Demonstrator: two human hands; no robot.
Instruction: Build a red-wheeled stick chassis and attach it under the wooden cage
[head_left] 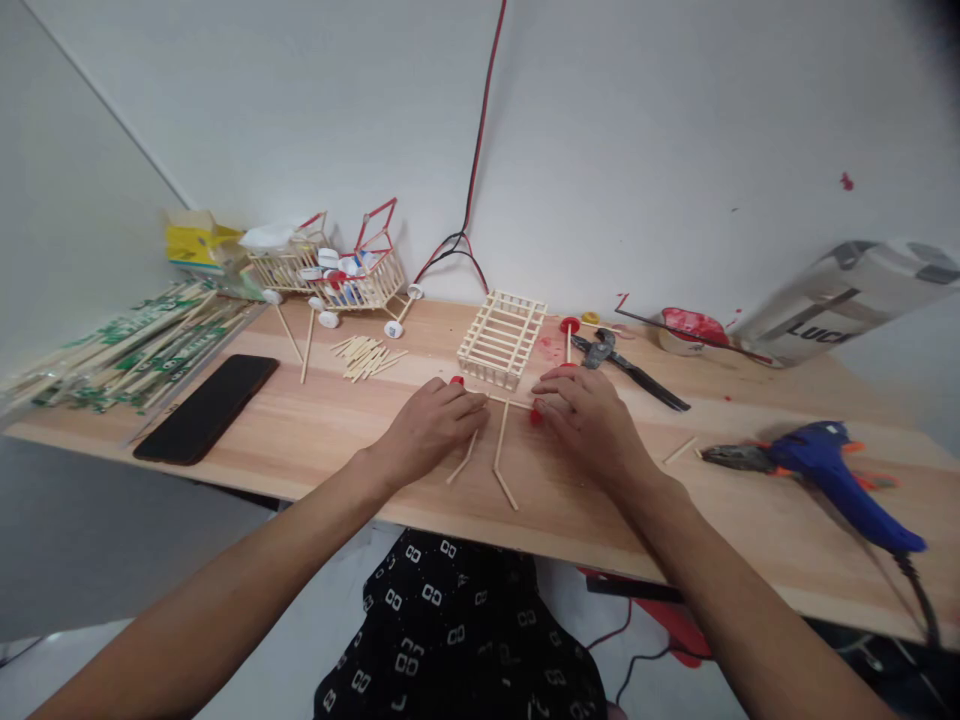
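Note:
My left hand [431, 425] and my right hand [592, 420] rest knuckles-up on the wooden table [315, 440], fingers curled, each pinching one end of a thin wooden stick [507, 401] that lies crosswise between them. A small red cap shows at my left fingertips [457, 380] and another at my right [535, 414]. Below the stick lie two more sticks [500, 452], one upright, one slanted. Just beyond my hands stands a small open basket of wooden sticks [501, 340].
Black pliers [626, 365], a red wheel on a stick [569, 326] and a red-stained dish [690, 328] lie at the back right. A blue glue gun [840, 475] lies right. A black phone [206, 407], chopstick packets [127, 345], loose sticks [366, 357] and finished stick carts [337, 270] are left.

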